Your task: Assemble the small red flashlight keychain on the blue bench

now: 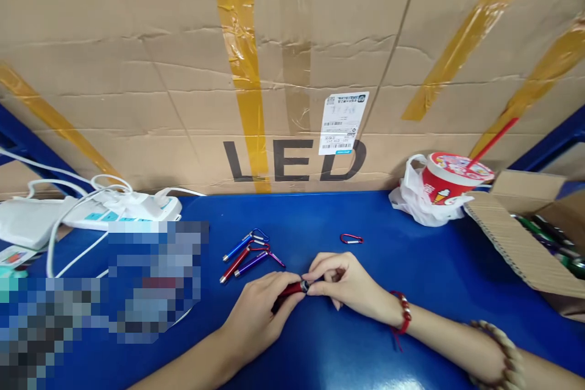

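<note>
My left hand point(260, 311) grips the body of a small red pen-shaped flashlight point(292, 290) low over the blue table point(411, 268). My right hand point(342, 283) pinches the light's silver end, fingers closed on it. Just left of my hands lie three similar lights with carabiner clips: a blue one point(237, 248), a red one point(235, 264) and a purple one point(252, 262). A loose red carabiner point(351, 238) lies beyond my right hand. My right wrist carries a red bead bracelet point(404, 314).
A big cardboard sheet marked LED point(292, 73) walls off the back. A white power strip with cables point(123, 207) sits at the left. At the right stand a red cup in a plastic bag point(445, 186) and an open carton of more lights point(539, 237).
</note>
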Motion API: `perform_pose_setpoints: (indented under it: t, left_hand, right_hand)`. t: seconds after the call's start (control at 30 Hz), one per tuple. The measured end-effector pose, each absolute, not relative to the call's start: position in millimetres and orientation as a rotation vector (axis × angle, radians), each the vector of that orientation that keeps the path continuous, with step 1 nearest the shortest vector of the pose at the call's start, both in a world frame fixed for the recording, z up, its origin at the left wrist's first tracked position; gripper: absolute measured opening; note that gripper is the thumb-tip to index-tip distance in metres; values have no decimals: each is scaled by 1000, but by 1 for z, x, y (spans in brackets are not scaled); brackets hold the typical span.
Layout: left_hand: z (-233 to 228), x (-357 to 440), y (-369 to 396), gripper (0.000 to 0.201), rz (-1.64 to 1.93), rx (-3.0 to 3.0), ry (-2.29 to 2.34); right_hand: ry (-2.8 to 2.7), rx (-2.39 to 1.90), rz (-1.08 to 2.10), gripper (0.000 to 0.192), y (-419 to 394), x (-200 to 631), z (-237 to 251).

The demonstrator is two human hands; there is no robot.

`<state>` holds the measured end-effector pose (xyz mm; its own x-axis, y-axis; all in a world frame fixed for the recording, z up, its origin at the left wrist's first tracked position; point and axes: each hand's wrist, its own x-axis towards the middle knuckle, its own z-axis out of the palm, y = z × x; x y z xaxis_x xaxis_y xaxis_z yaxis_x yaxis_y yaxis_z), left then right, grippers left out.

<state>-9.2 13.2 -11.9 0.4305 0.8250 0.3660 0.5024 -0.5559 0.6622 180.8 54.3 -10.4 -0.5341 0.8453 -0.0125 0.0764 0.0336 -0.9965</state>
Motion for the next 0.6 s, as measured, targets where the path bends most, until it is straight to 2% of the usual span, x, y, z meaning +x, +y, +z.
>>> perform_pose_setpoints:
  t: [0.6]
  left_hand:
    - [-9, -9, 11, 9, 783, 2187, 1136]
  right_hand:
    - [-1654, -866, 1597, 19, 55, 180, -12]
